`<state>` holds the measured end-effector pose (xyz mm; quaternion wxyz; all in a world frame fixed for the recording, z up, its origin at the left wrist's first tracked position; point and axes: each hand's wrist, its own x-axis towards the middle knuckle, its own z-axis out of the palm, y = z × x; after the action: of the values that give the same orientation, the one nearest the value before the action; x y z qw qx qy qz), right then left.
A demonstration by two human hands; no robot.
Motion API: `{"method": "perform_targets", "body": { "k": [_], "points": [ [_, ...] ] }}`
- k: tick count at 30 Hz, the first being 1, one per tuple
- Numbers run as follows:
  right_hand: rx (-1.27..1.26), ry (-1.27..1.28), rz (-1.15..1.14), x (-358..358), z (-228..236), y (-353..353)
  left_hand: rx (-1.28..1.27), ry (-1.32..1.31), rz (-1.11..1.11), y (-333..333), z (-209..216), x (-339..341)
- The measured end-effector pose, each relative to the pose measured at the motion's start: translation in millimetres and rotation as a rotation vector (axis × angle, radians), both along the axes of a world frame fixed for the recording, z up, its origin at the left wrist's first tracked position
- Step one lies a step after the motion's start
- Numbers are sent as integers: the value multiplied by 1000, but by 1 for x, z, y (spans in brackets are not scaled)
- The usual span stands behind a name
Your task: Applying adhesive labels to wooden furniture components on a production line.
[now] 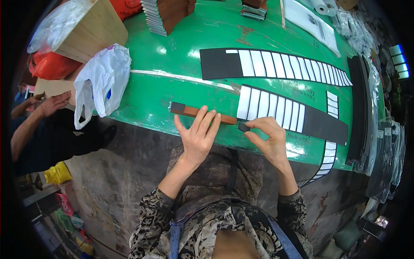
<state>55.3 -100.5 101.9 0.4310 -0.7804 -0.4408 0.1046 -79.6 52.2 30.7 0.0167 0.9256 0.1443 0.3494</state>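
A narrow brown bar (227,118) lies along the near edge of the green table, with a black pad (178,107) on its left end. My left hand (199,137) steadies it, fingertips resting on top and thumb against the near side. Beyond the bar's right end, my right hand (269,136) pinches a small black pad (244,127) between thumb and forefinger. Just behind that hand is a black sheet (325,126) bearing white-backed strips (271,108); several are still on it. The pad's underside is hidden.
A second black sheet (222,63) with white strips lies farther back. One narrow strip sheet (326,159) hangs over the front edge. A white plastic bag (105,82) and a wooden box (92,32) stand at left, near another person's hand (56,103). Stacked brown bars (174,15) stand behind.
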Motion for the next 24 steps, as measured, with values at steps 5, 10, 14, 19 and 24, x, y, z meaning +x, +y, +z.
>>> {"method": "perform_targets", "body": {
  "k": [5, 10, 14, 19, 24],
  "points": [
    [3, -126, 44, 2, -6, 19, -164, -122, -21, -3, -20, 3],
    [-30, -181, 79, 4, -9, 28, -195, -234, -10, -3, -27, 9],
    [-41, -206, 85, 6, -12, 30, -204, -247, -3, -3, -29, 11],
    [-57, -181, 82, 5, -13, 33, -199, -263, -16, -2, -26, 12],
    [-63, -191, 79, 5, -14, 33, -206, -237, 10, -3, -28, 12]
  ]
}}
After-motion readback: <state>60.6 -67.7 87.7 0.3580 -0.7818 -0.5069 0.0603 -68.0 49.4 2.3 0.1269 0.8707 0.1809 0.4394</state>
